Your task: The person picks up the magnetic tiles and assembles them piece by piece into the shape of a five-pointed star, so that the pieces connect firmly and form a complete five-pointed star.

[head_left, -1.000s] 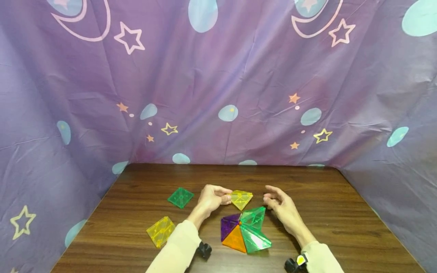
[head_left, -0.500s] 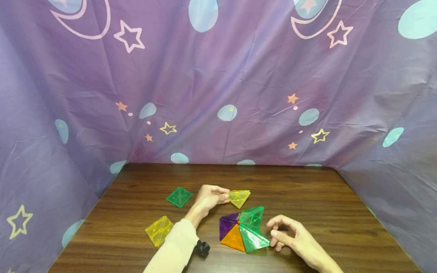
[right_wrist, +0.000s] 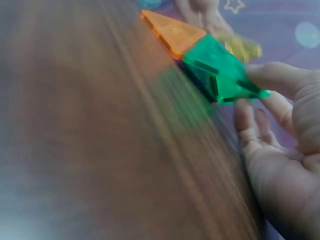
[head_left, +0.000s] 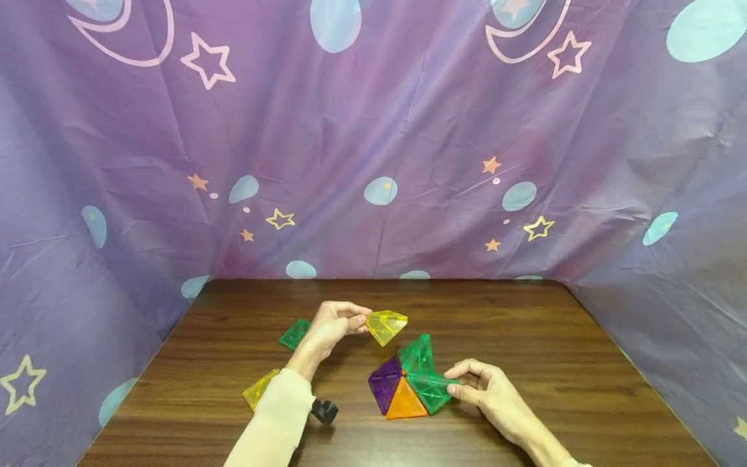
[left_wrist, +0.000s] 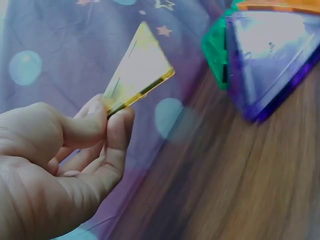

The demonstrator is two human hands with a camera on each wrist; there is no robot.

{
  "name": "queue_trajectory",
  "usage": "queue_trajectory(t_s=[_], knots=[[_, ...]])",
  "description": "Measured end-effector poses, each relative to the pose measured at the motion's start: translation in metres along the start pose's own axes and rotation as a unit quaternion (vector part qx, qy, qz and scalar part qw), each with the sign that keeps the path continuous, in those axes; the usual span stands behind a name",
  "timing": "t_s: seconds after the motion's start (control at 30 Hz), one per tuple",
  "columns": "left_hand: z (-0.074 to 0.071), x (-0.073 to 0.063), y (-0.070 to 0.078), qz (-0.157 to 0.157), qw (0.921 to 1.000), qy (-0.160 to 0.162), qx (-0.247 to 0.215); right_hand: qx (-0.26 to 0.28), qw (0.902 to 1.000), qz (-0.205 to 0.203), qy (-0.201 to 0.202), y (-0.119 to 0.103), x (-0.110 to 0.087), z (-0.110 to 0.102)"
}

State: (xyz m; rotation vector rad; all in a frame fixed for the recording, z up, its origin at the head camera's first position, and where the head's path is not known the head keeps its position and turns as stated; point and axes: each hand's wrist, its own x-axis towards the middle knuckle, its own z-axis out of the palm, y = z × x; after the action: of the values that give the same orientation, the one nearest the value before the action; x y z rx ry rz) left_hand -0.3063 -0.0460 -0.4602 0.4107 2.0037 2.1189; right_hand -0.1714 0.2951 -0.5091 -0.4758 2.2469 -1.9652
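Observation:
My left hand pinches a translucent yellow magnetic tile piece by its left corner, raised behind the cluster. The left wrist view shows it as a yellow triangle between thumb and fingers. On the table, a purple tile, an orange triangle and green tiles meet around one point and look tilted up there. With thumb and fingers my right hand pinches the outer corner of the right green tile. Its far fingers are partly hidden in the head view.
Left of the cluster lie a green tile and a yellow tile, both partly covered by my left arm. The wooden table meets a purple patterned cloth at its back and sides.
My right hand has come down and taken hold of the green tile's corner; the cluster has turned slightly. My left hand has shifted left and up with the yellow piece.

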Motion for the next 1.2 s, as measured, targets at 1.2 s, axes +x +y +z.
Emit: queue_trajectory(t_s=[1.2], knots=[[-0.016, -0.014, -0.004, -0.017, 0.9871, 0.029, 0.157, 0.026, 0.9840, 0.038, 0.172, 0.009, 0.065, -0.013]])
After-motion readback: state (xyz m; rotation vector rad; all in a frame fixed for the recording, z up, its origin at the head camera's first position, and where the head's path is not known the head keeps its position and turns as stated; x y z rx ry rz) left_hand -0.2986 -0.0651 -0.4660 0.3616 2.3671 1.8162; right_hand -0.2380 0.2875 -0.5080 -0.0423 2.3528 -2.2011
